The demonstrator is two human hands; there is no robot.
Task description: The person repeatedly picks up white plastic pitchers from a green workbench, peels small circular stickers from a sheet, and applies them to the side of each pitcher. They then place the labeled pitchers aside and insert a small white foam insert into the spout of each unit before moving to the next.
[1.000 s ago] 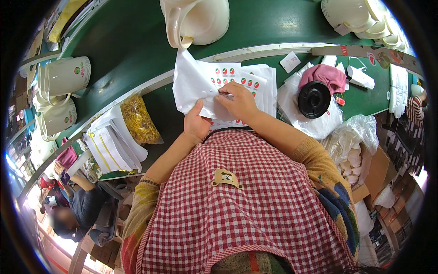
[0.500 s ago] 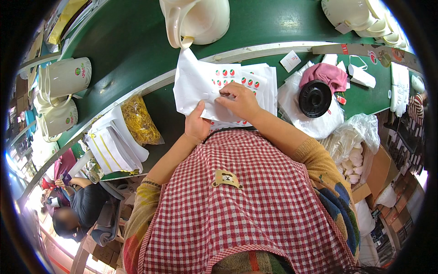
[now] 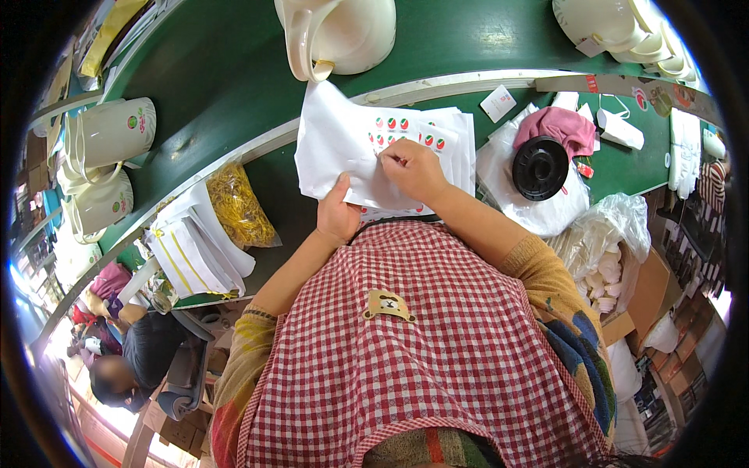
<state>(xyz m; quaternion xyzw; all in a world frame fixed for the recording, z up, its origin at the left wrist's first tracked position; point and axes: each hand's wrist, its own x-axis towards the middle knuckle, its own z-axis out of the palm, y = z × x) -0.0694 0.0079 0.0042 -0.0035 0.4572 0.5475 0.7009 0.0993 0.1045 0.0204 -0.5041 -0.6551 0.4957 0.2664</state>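
Note:
My left hand point(image 3: 338, 217) grips the lower edge of a white sheet point(image 3: 331, 148), thumb on top. The sheet is bent over, with its blank side facing me at the left. My right hand point(image 3: 415, 171) is closed in a pinch at the sheet's right part; whatever is between its fingertips is too small to make out. Beneath and behind lie several sheets of red-and-green round stickers point(image 3: 460, 160). Just beyond the sheet's upper corner a cream jug point(image 3: 363, 39) with a large handle stands on the green bench.
At the left are more cream jugs point(image 3: 129, 129), white papers point(image 3: 187, 253) and a bag of yellow ties point(image 3: 238, 207). To the right sit a black round lid point(image 3: 540, 168), a pink cloth point(image 3: 558, 129) and a plastic-lined carton point(image 3: 651, 288). A seated person point(image 3: 152, 351) works at lower left.
My right hand has shifted slightly right, its fingers curled tighter. The sheet's upper part has tipped a little to the right. My left hand stays put. The seated person's arms have moved.

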